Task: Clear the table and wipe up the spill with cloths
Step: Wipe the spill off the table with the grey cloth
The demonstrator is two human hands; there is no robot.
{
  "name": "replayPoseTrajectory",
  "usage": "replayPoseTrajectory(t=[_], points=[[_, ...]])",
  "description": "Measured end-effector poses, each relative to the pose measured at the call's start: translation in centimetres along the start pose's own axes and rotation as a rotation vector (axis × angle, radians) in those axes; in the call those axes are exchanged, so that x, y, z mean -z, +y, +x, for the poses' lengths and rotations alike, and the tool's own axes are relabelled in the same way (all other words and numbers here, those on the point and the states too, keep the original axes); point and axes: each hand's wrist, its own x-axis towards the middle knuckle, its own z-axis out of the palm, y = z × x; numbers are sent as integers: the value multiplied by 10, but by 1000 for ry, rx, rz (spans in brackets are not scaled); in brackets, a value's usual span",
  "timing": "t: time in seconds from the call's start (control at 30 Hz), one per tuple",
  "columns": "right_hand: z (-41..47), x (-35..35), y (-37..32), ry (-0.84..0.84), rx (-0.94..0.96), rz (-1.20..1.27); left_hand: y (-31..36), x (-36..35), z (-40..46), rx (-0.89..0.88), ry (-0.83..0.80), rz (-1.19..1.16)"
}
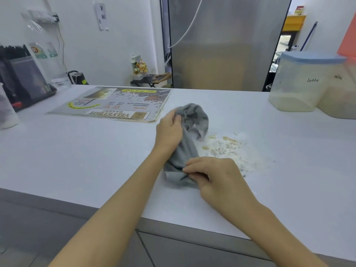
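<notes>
**Counter inventory: grey cloth in both my hands, spill beside it**

1. Grey cloth (pixel 189 137). Bunched and twisted, stretched between my two hands above the white counter (pixel 96 151). Its far end humps up and droops toward the counter; its near end lies crumpled under my right fingers.

2. My left hand (pixel 169 130). Fingers curled round the far part of the cloth, thumb closed over a fold.

3. My right hand (pixel 213 176). Fingers bent and narrow, pinching the near end of the cloth against the counter, close to the front edge.

4. Spill (pixel 229 149). White powder with yellowish clumps, scattered on the counter just right of the cloth; the hanging far end of the cloth touches or nearly touches its edge, I cannot tell which.

5. Menu mat (pixel 115 105). Printed, lying flat on the counter beyond my left hand, text upside down to me.

6. Clear container marked "latte" (pixel 300 83). Blue lid, pale powder at the bottom, at the far right of the counter. A second container (pixel 339 93) stands just beside it, its label too blurred to read.

7. Black tray (pixel 25 87). At the far left, holding dark items.
</notes>
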Motion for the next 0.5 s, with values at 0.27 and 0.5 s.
replayPoseTrajectory(t=[0.27, 0.5], points=[[16, -65, -45, -302, 75, 50, -39, 77, 17, -41, -73, 495], [3, -36, -32, -414, -4, -75, -64, 24, 33, -32, -369, 803]])
